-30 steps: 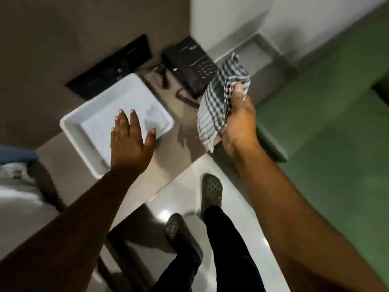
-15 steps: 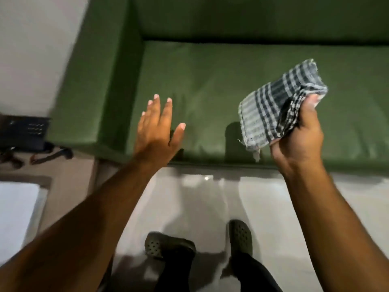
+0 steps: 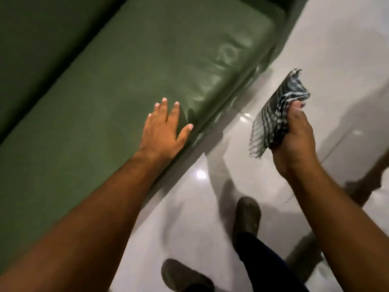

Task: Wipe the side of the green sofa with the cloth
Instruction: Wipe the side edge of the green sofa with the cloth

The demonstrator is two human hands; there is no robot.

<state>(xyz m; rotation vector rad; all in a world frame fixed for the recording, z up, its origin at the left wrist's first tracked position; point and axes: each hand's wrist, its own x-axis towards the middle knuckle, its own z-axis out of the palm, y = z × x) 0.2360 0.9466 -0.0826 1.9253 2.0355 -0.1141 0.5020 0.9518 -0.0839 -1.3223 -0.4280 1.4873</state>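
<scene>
The green sofa (image 3: 117,85) fills the upper left, its seat cushion running diagonally with the front edge toward the floor. My left hand (image 3: 163,131) hovers open, fingers spread, over the seat near its front edge. To the right, over the floor, my right hand (image 3: 294,138) is shut on a crumpled black-and-white checked cloth (image 3: 273,114), held up and apart from the sofa. The sofa's far arm (image 3: 288,15) shows at the top right.
A glossy white tiled floor (image 3: 210,207) lies in front of the sofa. My two feet in dark clogs, one (image 3: 246,216) ahead and one (image 3: 185,275) behind, stand on it. A dark furniture leg (image 3: 370,173) stands at the right edge.
The view has swung from the side table and tray to the sofa front and along it to the right. My right hand keeps the cloth; my left hand stays open.
</scene>
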